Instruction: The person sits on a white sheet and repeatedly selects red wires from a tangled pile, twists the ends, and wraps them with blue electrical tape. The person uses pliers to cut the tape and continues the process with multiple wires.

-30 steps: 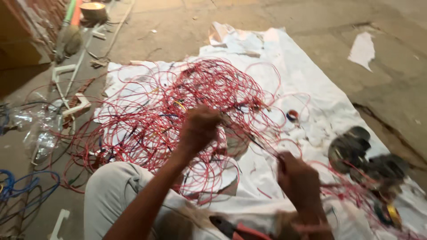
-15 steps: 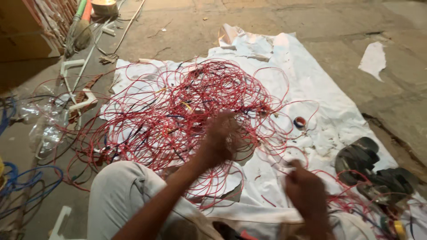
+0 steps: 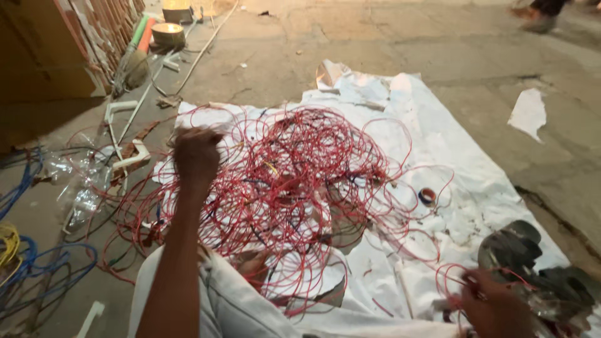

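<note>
My right hand [image 3: 494,307], lowest and nearest in view, has its fingers pinched on a strand of red wire [image 3: 454,278] beside dark scrap pieces [image 3: 532,263]. My left hand [image 3: 196,156] is raised over the left part of the tangled red wire heap [image 3: 294,181], fingers curled together; whether they grip a strand, I cannot tell. The heap lies on a white sheet [image 3: 476,188]. Blue cables [image 3: 37,275] lie left. Beyond, bare concrete floor [image 3: 375,37].

We see two bare forearms, no sleeves, no gloves; left hand [image 3: 196,156] and right hand [image 3: 494,307] uncovered. Light whitish cloth garment [image 3: 219,300] over the lap.
</note>
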